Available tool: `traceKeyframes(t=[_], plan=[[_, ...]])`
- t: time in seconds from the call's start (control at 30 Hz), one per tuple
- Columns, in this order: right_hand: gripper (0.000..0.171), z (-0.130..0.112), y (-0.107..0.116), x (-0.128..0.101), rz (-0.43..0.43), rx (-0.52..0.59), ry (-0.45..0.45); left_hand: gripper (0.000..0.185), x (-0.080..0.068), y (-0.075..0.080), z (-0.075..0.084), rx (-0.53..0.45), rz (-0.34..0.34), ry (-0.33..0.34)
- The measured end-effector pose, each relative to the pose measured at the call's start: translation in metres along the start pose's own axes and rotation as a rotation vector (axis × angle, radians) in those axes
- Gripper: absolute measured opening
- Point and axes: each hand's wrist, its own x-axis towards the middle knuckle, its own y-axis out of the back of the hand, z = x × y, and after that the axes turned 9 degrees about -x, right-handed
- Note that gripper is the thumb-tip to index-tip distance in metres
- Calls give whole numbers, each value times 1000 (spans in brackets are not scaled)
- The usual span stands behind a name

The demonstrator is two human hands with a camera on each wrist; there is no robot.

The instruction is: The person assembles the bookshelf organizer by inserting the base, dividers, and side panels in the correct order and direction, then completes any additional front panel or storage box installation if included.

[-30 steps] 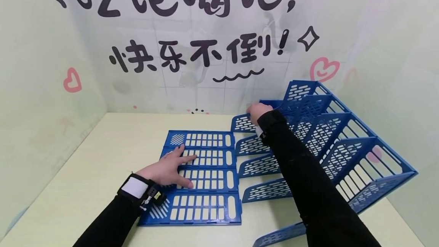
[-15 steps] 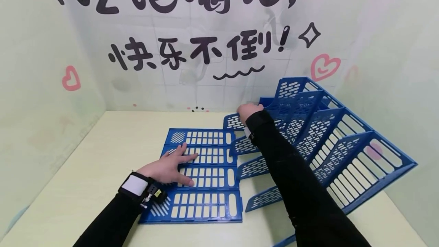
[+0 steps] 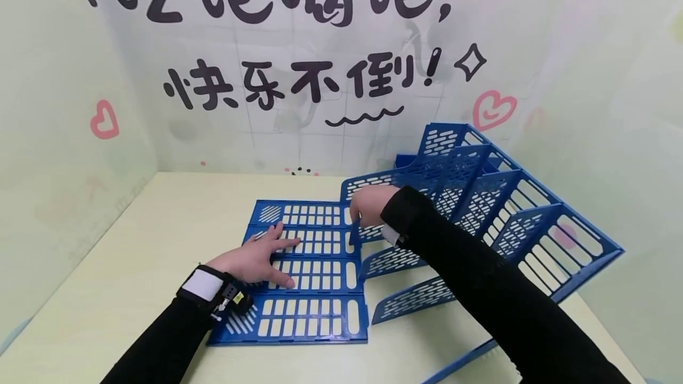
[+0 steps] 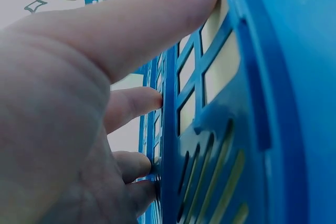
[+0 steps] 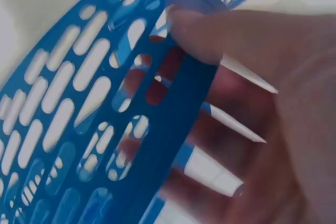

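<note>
A flat blue slotted panel of several sections lies on the pale table. My left hand presses flat on it with straight, spread fingers; the left wrist view shows those fingers against the blue grid. To the right stands a tilted blue file rack with several slotted dividers. My right hand grips the end of the rearmost divider, beside the panel's right edge. In the right wrist view thumb and fingers pinch that slotted divider.
A wall with large black characters and pink hearts closes the back, and pale walls stand at both sides. Bare tabletop stretches to the left of the panel. The rack's frame reaches near the table's right edge.
My right hand has pulled the rack's rear divider leftward, up to the flat panel's right edge, and the rack has shifted with it. The left hand stays pressed on the panel.
</note>
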Motion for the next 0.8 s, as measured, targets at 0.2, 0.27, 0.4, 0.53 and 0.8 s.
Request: traceKeyframes(t=[0.2, 0.27, 0.4, 0.53, 0.8], plan=[[22, 0, -4, 4, 159, -50, -66, 99, -1, -1, -2, -8, 1, -4], [23, 0, -4, 7, 175, -60, -92, 98, 0, -1, -1, -6, 0, -15], [24, -2, -4, 11, 189, -97, -127, 98, 1, -2, 1, -6, 0, -28], [24, -6, -3, 12, 162, -109, -137, 98, 2, 0, 0, -2, 1, -29], [23, -13, -4, 19, 161, -104, -131, 96, 1, -2, -2, -23, -8, -28]])
